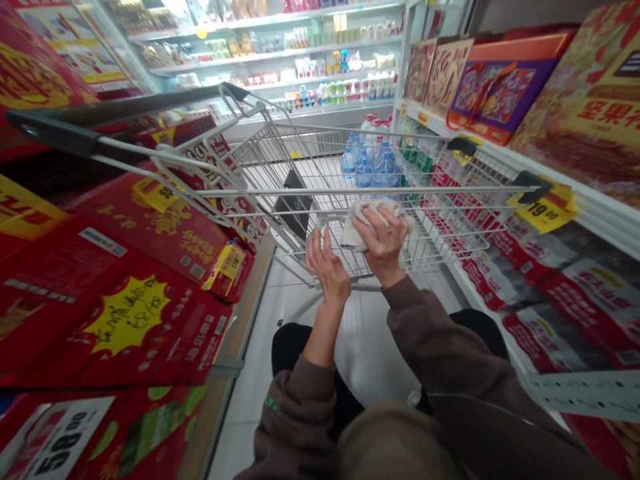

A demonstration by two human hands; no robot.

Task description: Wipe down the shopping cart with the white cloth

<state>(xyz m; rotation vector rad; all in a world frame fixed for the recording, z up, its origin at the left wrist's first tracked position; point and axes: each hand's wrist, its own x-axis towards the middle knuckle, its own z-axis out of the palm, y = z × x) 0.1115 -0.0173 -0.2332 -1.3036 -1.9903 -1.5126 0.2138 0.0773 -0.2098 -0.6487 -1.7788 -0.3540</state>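
while right hand (384, 241) presses cloth (373, 220) crumpled, lying crosswise on cart (310, 193)

A narrow shop aisle with a pale tiled floor (370, 360) runs up the middle of the frame toward bright white shelves (320, 60) at the top centre, stocked with small bottles and packets. On the left side, red gift boxes (125, 293) with yellow price tags are stacked in slanted rows, and on the right a white shelf rail (590, 200) carries more red boxes and a yellow price label (547, 212). Packs of water bottles (370, 167) stand on the floor at the aisle's far end, under even overhead light.
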